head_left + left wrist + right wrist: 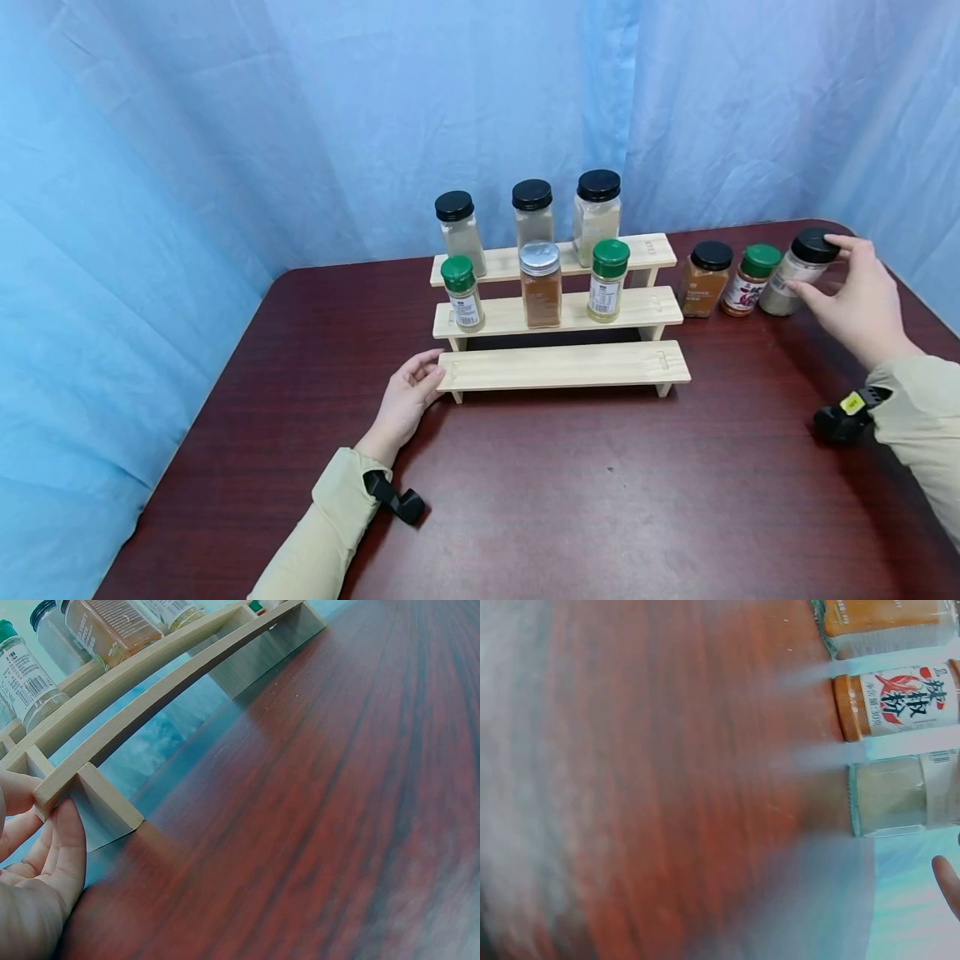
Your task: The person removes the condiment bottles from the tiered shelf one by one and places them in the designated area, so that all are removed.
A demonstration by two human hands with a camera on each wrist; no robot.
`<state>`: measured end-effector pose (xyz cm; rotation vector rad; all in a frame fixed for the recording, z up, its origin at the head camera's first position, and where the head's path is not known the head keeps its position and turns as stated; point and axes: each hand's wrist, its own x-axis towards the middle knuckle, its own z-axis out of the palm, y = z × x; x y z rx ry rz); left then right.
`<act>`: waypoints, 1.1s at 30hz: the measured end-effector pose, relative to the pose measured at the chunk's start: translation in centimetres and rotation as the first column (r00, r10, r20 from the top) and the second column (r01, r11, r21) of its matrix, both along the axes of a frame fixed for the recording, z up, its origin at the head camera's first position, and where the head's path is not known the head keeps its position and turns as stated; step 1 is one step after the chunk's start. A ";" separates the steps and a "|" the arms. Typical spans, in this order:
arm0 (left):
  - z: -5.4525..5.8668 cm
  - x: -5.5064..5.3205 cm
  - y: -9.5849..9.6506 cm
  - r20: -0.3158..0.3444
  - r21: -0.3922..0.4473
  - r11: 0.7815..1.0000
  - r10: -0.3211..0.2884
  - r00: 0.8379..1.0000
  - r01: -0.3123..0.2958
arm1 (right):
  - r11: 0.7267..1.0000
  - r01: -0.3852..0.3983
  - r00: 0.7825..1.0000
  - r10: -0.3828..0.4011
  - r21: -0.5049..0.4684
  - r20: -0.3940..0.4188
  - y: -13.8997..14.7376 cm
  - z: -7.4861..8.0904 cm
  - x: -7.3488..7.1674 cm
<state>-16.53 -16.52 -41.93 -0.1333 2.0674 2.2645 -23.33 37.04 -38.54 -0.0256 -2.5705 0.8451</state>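
Note:
A three-step wooden spice rack (562, 367) stands on the table. My left hand (405, 400) pinches the left end of its lowest step; in the left wrist view the thumb and fingers (67, 840) meet at the board's corner. Far to the right, my right hand (862, 304) holds a black-lidded spice jar (787, 283) of greyish powder, fingers at the lid and thumb against its side. Left of that jar stand a green-lidded chili powder jar (744, 283) and a black-lidded jar of orange-brown powder (703, 283). In the right wrist view only a fingertip (946, 881) shows.
Three black-lidded jars (532, 221) stand on the top step. The middle step carries two green-capped jars (606, 287) and a silver-lidded brown jar (542, 292). Nothing stands on the lowest step. Blue curtains (450, 100) hang behind and beside the dark red table (600, 500).

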 end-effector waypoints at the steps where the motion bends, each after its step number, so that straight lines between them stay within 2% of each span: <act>1: 0.0 0.0 0.0 -0.002 -0.002 1.000 0.001 1.000 -0.001 | 1.000 0.000 1.000 0.000 0.007 -0.005 0.1 0.0 -0.1; 4: 0.0 0.1 -0.1 -0.003 -0.002 1.000 0.003 1.000 -0.003 | 0.999 0.034 0.999 -0.034 0.036 -0.001 0.1 0.0 -0.3; 9: -0.1 0.2 -0.1 -0.009 0.001 1.000 -0.006 1.000 0.006 | 0.999 0.029 0.999 -0.029 0.025 -0.017 -0.4 1.4 0.5; 11: 0.0 0.1 -0.1 -0.015 -0.008 1.000 -0.009 1.000 0.009 | 1.000 0.004 0.999 -0.003 0.006 -0.046 -0.5 2.2 0.9; 14: 0.1 0.1 -0.1 -0.011 -0.009 1.000 -0.012 1.000 0.012 | 0.999 0.042 0.997 -0.042 0.011 -0.065 -0.6 2.8 1.2; 20: 0.1 0.0 0.0 -0.008 -0.006 1.000 -0.013 1.000 0.013 | 0.994 0.104 0.989 -0.106 -0.026 -0.102 -1.3 3.6 1.8; 24: 0.1 -0.1 0.0 -0.010 -0.014 1.000 -0.006 1.000 0.005 | 0.990 0.105 0.986 -0.116 -0.090 -0.119 -2.6 4.2 2.3; 29: 0.2 0.0 0.0 -0.002 -0.014 1.000 0.001 1.000 -0.001 | 0.982 0.019 0.993 -0.040 -0.186 -0.114 -4.5 4.9 2.8; 33: 0.1 0.0 0.0 -0.002 -0.014 1.000 -0.001 1.000 0.001 | 0.964 -0.118 0.984 0.080 -0.239 -0.162 -6.1 5.6 3.0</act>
